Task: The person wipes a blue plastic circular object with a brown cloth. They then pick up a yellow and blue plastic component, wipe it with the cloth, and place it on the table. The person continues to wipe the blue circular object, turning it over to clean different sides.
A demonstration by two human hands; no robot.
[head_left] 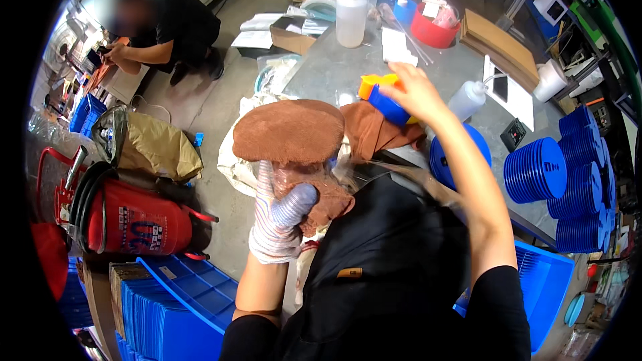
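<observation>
My left hand [284, 217], in a striped knit glove, grips a brown fuzzy cloth piece with a broad rounded top [287, 130]. Clear plastic film and a bunched brown lower part hang beneath that top, beside my thumb. My bare right hand [414, 90] reaches over the table with its fingers stretched out. Right beside it, partly covered by the fingers, is a blue and orange plastic tool that looks like a tape dispenser [390, 103]; whether the fingers touch it I cannot tell. Under the tool lies a brown cloth [374, 134], spread at the table's edge.
Squeeze bottles [352, 20], a red tape ring [435, 27] and a cardboard piece [500, 47] are on the grey table. Stacked blue discs [535, 170] stand at right. Left are a red extinguisher [144, 217] and blue crates [194, 287]. Another person [170, 33] crouches far left.
</observation>
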